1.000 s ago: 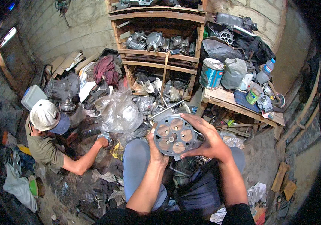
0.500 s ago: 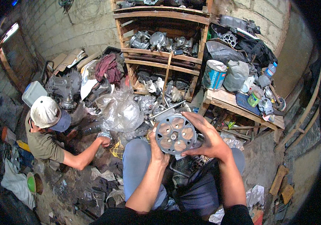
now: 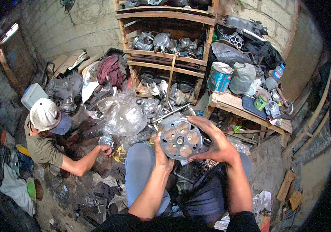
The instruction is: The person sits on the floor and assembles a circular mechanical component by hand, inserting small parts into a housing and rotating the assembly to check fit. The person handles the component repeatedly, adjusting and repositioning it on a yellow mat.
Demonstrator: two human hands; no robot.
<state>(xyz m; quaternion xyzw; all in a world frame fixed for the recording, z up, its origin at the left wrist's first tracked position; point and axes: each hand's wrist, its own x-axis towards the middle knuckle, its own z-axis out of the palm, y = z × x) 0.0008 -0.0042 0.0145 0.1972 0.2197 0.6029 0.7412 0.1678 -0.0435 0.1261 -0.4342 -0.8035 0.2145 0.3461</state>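
Observation:
Above my lap, between both hands, is a round grey metal cylinder block (image 3: 181, 139) with several large round openings around a central hub. Its flat face is turned up toward me. My left hand (image 3: 162, 152) grips the block's left edge, thumb along the side. Around its right side curves my right hand (image 3: 220, 144), fingers at the upper rim and thumb at the lower rim. The undersides of the block and some fingertips are hidden. Below it, dark greasy items lie between my knees.
A co-worker in a cap (image 3: 46, 115) crouches at left, one hand beside a small metal part (image 3: 106, 140). Ahead lie clear plastic sheeting (image 3: 123, 113) and a wooden shelf (image 3: 165, 16) of metal parts. At right, a wooden bench (image 3: 246, 110) bears a paint can (image 3: 220, 79).
The co-worker's hand has shifted slightly down and left, so the small metal part beside it shows more. My hands keep the same grip on the cylinder block, which has hardly moved.

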